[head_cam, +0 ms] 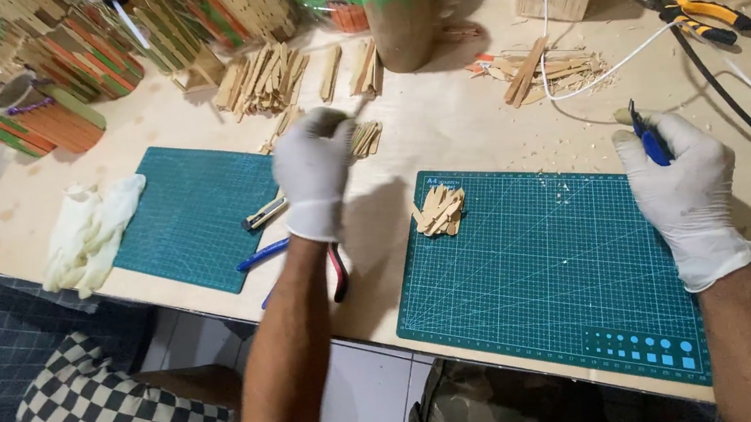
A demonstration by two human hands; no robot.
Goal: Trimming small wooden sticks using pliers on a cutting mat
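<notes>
Head view: left hand point(314, 173) pinches a thin pale wooden stick point(365, 102).

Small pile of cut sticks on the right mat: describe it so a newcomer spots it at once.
Start at the larger green cutting mat in front of the right hand. In its top-left corner lies a small pile of cut sticks, pale bare wood, short pieces. Unlike the longer stick heaps on the bare table behind, this pile sits on the mat itself.
</notes>
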